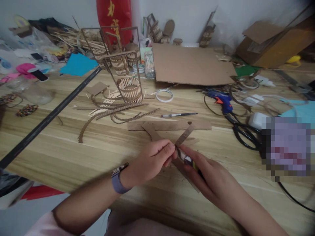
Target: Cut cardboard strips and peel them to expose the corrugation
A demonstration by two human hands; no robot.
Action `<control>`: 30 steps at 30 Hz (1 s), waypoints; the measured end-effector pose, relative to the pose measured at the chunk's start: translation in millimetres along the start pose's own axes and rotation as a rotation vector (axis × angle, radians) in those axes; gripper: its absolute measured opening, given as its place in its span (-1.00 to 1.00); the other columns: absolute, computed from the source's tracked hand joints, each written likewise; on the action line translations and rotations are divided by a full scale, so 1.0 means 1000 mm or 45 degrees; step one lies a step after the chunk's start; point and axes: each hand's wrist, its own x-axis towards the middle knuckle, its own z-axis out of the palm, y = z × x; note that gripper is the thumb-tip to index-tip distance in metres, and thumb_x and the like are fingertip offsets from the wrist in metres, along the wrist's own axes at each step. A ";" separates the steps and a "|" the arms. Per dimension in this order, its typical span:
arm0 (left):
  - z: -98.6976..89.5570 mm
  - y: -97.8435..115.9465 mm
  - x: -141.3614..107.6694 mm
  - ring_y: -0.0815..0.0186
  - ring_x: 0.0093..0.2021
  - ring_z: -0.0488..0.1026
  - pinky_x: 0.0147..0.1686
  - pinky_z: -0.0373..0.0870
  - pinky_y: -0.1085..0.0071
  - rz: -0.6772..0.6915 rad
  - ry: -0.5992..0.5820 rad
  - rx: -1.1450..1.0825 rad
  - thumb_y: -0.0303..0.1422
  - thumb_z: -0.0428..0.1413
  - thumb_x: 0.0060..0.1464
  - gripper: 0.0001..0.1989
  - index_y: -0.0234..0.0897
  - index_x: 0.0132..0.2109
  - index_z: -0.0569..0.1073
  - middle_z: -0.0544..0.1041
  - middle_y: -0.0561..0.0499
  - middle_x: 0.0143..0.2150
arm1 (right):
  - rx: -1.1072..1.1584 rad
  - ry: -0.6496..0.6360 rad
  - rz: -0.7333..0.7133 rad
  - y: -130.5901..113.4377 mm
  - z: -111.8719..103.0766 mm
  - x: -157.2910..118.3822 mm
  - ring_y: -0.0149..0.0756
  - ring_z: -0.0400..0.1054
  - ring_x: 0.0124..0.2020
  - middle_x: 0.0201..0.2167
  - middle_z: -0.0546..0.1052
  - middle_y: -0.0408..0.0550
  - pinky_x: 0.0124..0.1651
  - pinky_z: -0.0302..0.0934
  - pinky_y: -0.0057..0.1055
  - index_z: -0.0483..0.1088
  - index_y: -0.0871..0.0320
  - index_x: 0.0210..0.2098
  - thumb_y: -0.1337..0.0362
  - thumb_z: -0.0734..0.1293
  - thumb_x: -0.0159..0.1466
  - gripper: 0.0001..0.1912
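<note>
My left hand (157,156), with a watch on its wrist, pinches a narrow cardboard strip (185,133) between thumb and fingers. My right hand (209,172) is closed around a box cutter (188,159) whose metal front end points at my left fingertips. The cutter's tip meets the strip there, though the exact contact is hidden by the fingers. A second cardboard strip (151,131) runs toward my left hand from the upper left. Just beyond both hands lies a long flat cardboard piece (169,125).
A pen (179,115), a tape roll (164,95) and curled corrugated strips (118,109) lie farther back. Small stick-sided buckets (130,90) stand behind them. On the right are a blue glue gun (222,100) and black-handled scissors (246,136). A large cardboard sheet (192,64) lies behind.
</note>
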 end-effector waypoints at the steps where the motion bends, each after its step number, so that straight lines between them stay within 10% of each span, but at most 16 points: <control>1: 0.000 0.000 0.000 0.40 -0.49 0.22 -0.44 0.13 0.42 0.004 -0.003 0.020 -0.07 -0.10 0.42 -0.56 -0.23 -0.36 0.31 0.26 0.15 -0.53 | 0.013 -0.006 0.005 0.000 0.000 0.000 -0.19 0.63 -0.13 -0.06 0.67 0.09 -0.16 0.55 -0.29 0.22 0.11 0.31 0.33 0.13 0.46 -0.56; 30: 0.006 0.003 -0.008 0.30 -0.35 0.33 -0.31 0.18 0.36 0.257 0.040 0.558 -0.23 -0.16 0.42 -0.71 -0.19 -0.30 0.23 0.38 0.05 -0.38 | 0.595 -0.107 0.296 0.000 -0.005 -0.011 -0.38 0.35 -0.54 -0.50 0.43 -0.23 -0.46 0.37 -0.47 0.20 -0.04 0.37 0.13 0.14 0.50 -0.52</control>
